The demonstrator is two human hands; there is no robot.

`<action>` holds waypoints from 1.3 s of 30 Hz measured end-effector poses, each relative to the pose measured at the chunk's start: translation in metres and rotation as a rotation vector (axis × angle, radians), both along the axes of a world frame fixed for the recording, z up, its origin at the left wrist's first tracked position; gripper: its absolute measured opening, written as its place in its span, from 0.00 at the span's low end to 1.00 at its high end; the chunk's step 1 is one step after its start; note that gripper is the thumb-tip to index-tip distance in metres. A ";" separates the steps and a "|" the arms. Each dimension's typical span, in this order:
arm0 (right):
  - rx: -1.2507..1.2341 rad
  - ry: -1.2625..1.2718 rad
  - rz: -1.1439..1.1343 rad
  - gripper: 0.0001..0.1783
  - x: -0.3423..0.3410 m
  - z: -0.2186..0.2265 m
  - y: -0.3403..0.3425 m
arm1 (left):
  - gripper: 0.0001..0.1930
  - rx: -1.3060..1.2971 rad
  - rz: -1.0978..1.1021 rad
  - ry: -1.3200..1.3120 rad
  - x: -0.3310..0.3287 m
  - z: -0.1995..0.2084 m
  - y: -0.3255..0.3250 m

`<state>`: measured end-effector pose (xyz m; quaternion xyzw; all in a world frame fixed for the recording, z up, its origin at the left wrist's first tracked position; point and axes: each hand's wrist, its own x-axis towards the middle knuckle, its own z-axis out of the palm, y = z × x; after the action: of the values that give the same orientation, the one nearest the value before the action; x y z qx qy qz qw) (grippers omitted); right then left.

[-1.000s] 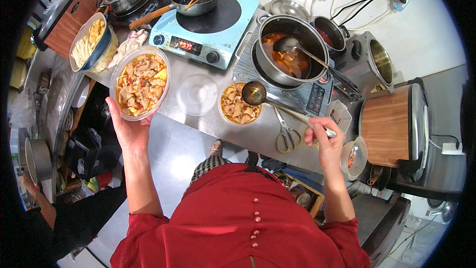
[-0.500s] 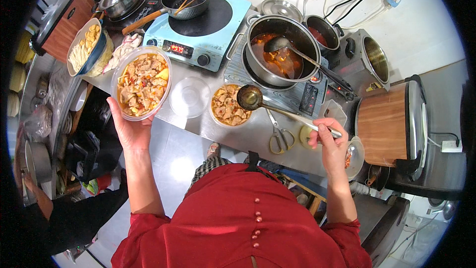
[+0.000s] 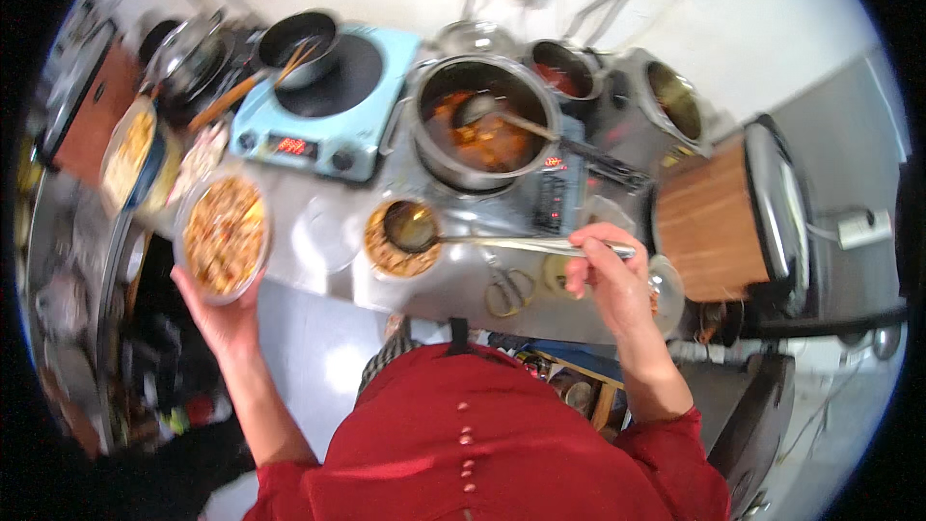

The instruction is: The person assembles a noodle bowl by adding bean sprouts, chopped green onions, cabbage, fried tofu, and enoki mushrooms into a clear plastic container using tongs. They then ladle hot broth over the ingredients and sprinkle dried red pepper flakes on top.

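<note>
My left hand (image 3: 220, 314) grips a round clear plastic tub (image 3: 224, 236) from below, filled with sliced meat and broth. It is raised at the counter's front left edge. In my right hand (image 3: 615, 280) is the handle of a long metal ladle (image 3: 411, 228), its bowl above a second tub of meat (image 3: 386, 259) standing on the counter. A clear round lid (image 3: 324, 233) lies between the two tubs. Behind the ladle is a steel pot (image 3: 446, 156) of reddish broth, with another ladle (image 3: 526, 125) leaning in it.
Scissors (image 3: 508, 291) lie near the counter's front edge. A blue induction cooker (image 3: 362, 162) bears a black frying pan (image 3: 307, 68) with chopsticks. Wood-sided appliances (image 3: 709, 217) stand at either end. At far left is a basin (image 3: 159, 174) of pale food. Some parts are blurred.
The view has shifted, so the counter sits further left. My right hand's ladle bowl has come more squarely over the second tub. The left hand still holds its tub.
</note>
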<state>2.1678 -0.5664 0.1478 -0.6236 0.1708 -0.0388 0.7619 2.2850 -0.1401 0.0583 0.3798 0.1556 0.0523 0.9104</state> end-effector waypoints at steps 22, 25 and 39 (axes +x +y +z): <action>-0.749 -0.200 -0.464 0.09 0.032 0.054 -0.297 | 0.41 0.028 -0.045 -0.045 -0.020 -0.001 -0.072; -1.031 -0.105 -0.416 0.07 0.048 0.028 -0.310 | 0.41 0.041 -0.038 -0.014 -0.028 0.003 -0.082; -1.224 -0.027 -0.270 0.05 0.071 0.008 -0.340 | 0.41 0.056 0.045 -0.012 -0.073 0.009 -0.103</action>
<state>2.2386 -0.9064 0.1562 -0.9193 0.1851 -0.2335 0.2573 2.2122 -0.2435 0.0669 0.4012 0.1569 0.0793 0.8990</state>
